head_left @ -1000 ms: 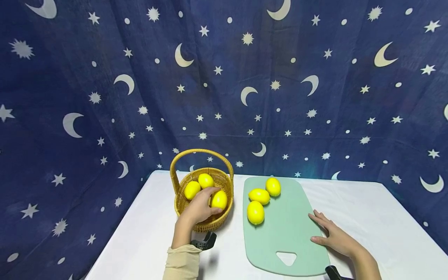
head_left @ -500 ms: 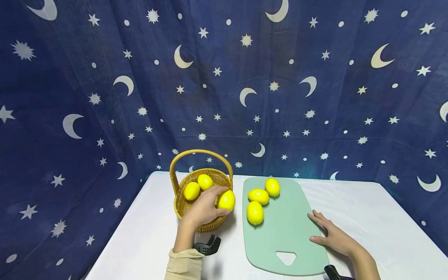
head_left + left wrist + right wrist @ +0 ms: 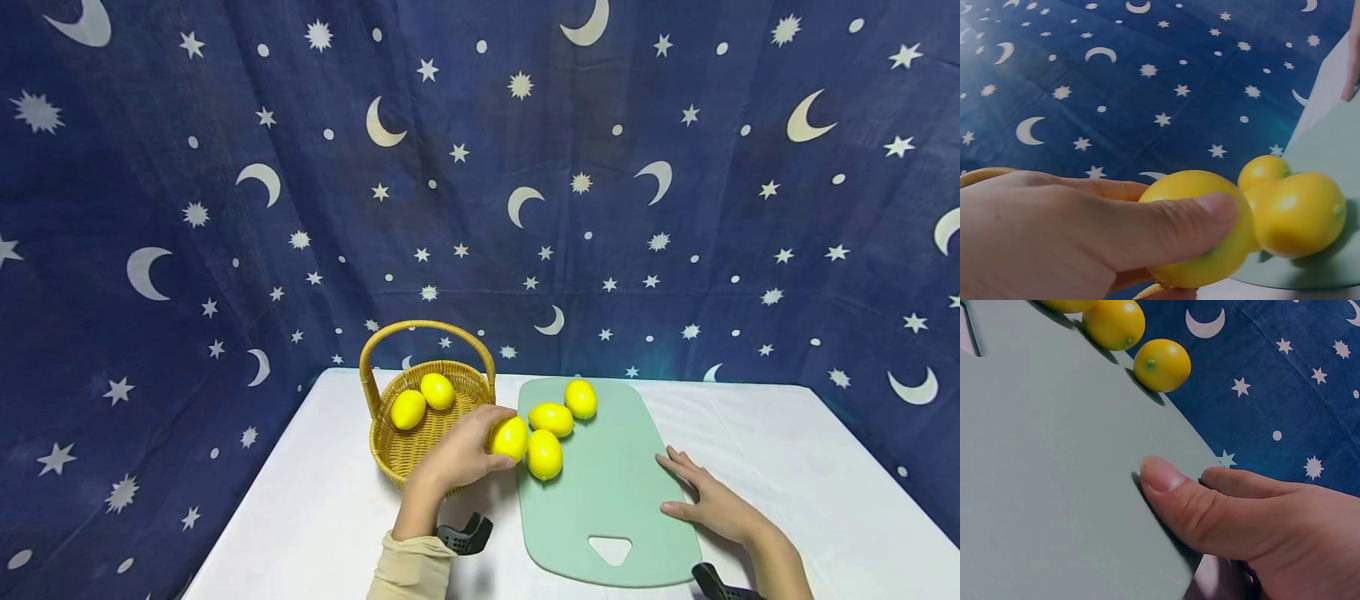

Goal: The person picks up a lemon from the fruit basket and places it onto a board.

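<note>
A lemon (image 3: 508, 439) is gripped between the thumb and fingers of my left hand (image 3: 461, 450), in the gap between the basket and the cutting board. In the left wrist view the thumb lies across this lemon (image 3: 1200, 187). The wicker basket (image 3: 384, 442) holds two lemons (image 3: 408, 409) at its back left. Three lemons (image 3: 551, 420) rest along the left side of the pale green cutting board (image 3: 615, 492). My right hand (image 3: 712, 500) rests at the board's right edge, fingers spread and holding nothing. In the right wrist view its thumb (image 3: 1163, 475) lies over the board.
The basket's tall arched handle (image 3: 427, 325) rises over it. A white cloth (image 3: 300, 500) covers the table. Behind hangs a dark blue curtain (image 3: 480, 208) with moons and stars. The board has a triangular cut-out (image 3: 611, 550) near its front edge.
My left hand has lifted the lemon out of the basket and carried it right, to beside the board's left edge. The right hand has stayed in place at the board.
</note>
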`<state>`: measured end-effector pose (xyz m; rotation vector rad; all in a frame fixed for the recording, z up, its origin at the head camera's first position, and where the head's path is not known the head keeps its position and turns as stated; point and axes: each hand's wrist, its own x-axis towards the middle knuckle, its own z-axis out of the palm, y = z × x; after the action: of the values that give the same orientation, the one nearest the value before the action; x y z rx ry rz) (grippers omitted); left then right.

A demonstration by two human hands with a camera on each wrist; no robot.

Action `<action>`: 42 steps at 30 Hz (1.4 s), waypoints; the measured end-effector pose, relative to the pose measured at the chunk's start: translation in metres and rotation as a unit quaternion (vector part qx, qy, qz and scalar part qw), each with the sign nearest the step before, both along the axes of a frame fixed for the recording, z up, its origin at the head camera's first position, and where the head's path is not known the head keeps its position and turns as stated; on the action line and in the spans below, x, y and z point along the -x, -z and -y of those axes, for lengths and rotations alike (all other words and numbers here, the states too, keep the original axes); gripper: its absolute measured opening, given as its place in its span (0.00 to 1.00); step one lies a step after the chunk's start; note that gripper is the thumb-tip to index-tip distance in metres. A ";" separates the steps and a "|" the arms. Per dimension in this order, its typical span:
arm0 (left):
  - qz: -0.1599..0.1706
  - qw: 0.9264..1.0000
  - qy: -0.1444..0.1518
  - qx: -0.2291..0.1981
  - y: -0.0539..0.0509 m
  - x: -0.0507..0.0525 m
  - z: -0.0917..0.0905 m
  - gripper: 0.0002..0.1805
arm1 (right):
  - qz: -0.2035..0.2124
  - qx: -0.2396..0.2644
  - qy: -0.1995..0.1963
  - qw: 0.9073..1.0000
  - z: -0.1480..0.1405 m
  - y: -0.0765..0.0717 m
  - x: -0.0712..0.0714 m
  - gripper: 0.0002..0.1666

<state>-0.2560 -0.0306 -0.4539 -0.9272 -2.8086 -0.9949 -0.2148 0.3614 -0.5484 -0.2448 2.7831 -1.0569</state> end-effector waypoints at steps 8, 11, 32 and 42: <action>-0.008 1.000 -0.003 0.013 0.012 0.003 -0.014 0.33 | -0.002 0.008 -0.001 1.000 0.001 -0.001 -0.001 0.51; -0.013 1.000 -0.007 0.022 0.014 0.003 -0.017 0.33 | -0.007 0.009 -0.002 1.000 0.000 -0.001 -0.001 0.51; 0.005 0.999 -0.012 0.047 0.022 -0.001 -0.025 0.32 | -0.014 0.015 -0.008 1.000 0.000 0.001 -0.001 0.50; -0.003 0.998 -0.014 0.055 0.027 -0.002 -0.032 0.31 | -0.013 0.010 -0.004 1.000 0.000 0.001 -0.001 0.51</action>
<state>-0.2539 0.0015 -0.4807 -0.8969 -2.8881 -0.8396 -0.2138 0.3610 -0.5491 -0.2729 2.7929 -1.0882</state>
